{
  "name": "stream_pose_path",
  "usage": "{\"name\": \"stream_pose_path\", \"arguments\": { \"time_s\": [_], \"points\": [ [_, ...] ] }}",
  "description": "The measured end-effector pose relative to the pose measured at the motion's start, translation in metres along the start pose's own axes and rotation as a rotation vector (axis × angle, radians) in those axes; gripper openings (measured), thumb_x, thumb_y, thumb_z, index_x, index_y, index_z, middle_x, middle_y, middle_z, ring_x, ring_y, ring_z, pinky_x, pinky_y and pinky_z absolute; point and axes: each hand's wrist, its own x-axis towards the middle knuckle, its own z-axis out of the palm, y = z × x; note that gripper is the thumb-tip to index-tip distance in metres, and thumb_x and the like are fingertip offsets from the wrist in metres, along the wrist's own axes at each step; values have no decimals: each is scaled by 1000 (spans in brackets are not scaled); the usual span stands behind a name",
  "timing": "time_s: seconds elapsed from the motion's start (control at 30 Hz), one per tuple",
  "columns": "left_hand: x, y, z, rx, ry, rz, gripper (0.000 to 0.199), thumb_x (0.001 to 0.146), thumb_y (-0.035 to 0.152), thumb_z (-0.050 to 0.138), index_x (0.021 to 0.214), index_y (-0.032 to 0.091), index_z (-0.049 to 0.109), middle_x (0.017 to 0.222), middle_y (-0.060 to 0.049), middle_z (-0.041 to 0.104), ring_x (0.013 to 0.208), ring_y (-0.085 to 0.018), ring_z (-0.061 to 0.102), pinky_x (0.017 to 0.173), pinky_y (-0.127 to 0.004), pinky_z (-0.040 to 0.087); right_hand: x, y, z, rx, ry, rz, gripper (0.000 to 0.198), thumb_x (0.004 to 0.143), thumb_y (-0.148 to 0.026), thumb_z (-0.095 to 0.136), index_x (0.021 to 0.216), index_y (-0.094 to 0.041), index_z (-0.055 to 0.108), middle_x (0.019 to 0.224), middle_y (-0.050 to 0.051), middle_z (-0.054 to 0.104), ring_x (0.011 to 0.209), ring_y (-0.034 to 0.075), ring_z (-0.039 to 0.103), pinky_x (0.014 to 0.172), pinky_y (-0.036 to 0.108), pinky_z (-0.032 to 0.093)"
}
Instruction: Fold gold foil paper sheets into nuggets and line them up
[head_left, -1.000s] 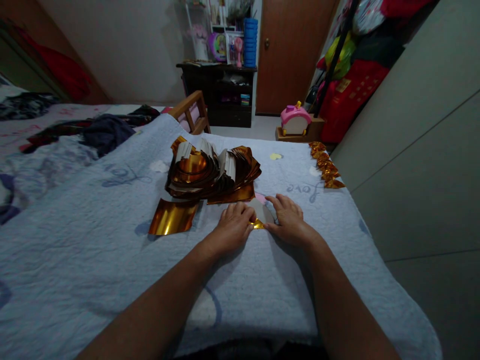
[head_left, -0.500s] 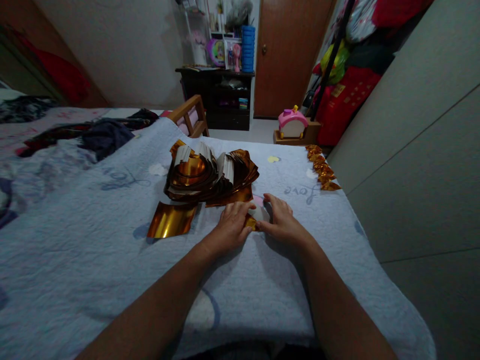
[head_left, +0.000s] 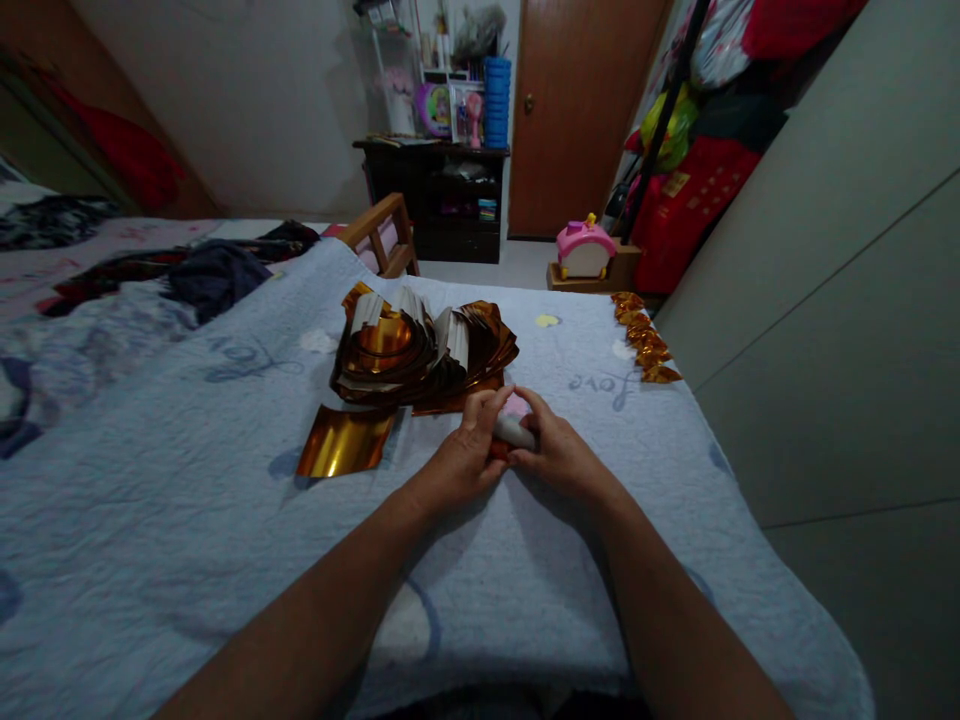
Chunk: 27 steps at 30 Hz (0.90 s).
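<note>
Between my two hands a sheet of gold foil paper (head_left: pixel 514 432) is bent into a curve, its pale back showing on top and an orange-gold edge below. My left hand (head_left: pixel 471 446) grips its left side, thumb toward me. On the other side my right hand (head_left: pixel 559 440) pinches the right end. Just beyond lies a thick pile of gold foil paper (head_left: pixel 386 375), curled and layered. A single flat gold sheet (head_left: pixel 346 441) rests left of my hands. Several folded gold pieces (head_left: pixel 646 342) stand in a row at the far right edge.
A light blue quilted cloth (head_left: pixel 262 530) covers the surface. Dark clothes (head_left: pixel 214 275) lie at the left. Past the far edge are a wooden chair (head_left: pixel 390 235), a dark cabinet (head_left: pixel 427 190) and a pink toy house (head_left: pixel 585 248). A pale panel (head_left: pixel 840 300) rises along the right.
The sheet in my hands has gone from lying nearly flat to curving upward. My fingers have drawn closer together around it.
</note>
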Motion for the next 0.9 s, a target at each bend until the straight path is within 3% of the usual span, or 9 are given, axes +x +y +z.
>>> {"name": "stream_pose_path", "arguments": {
  "time_s": [0.1, 0.27, 0.43, 0.6, 0.77, 0.9],
  "points": [
    [2, 3, -1, -87, 53, -53, 95, 78, 8, 64, 155, 35, 16, 142, -12, 36, 129, -27, 48, 94, -37, 53, 0, -3, 0, 90, 15, 2, 77, 72, -13, 68, 144, -22, 42, 108, 7, 68, 92, 22, 65, 80, 33, 50],
    [6, 8, 2, -475, 187, -309, 97, 76, 18, 73, 153, 32, 17, 124, -8, 52, 92, -16, 65, 78, -30, 55, 3, -8, 0, 421, 84, 125, 68, 73, -19, 70, 136, -22, 44, 104, 7, 70, 88, 21, 68, 73, 33, 54],
    [10, 12, 4, -822, 177, -460, 56, 74, 26, 76, 123, 19, 49, 94, -2, 63, 81, -15, 66, 74, -27, 52, 3, -12, 2, 633, 117, 194, 65, 68, -26, 78, 124, -24, 46, 97, 4, 70, 81, 20, 69, 69, 32, 55],
    [12, 11, 1, -830, 203, -534, 33, 74, 30, 75, 99, 17, 58, 82, 0, 66, 71, -13, 62, 67, -24, 49, 3, -11, 0, 696, 141, 259, 68, 65, -30, 82, 121, -25, 45, 89, 0, 70, 72, 18, 68, 65, 31, 54],
    [14, 15, -4, -807, 162, -537, 23, 77, 32, 71, 91, 14, 65, 79, -1, 66, 67, -12, 57, 65, -23, 45, 3, -12, -8, 596, 210, 251, 42, 75, -46, 74, 104, -19, 61, 79, 1, 67, 62, 14, 60, 56, 26, 45],
    [13, 18, -7, -691, 90, -502, 20, 81, 32, 66, 89, 14, 69, 78, -2, 65, 68, -13, 55, 63, -24, 42, 3, -15, -12, 560, 207, 193, 34, 76, -49, 72, 87, -17, 66, 76, 2, 66, 65, 14, 58, 58, 26, 43]
  ]
}}
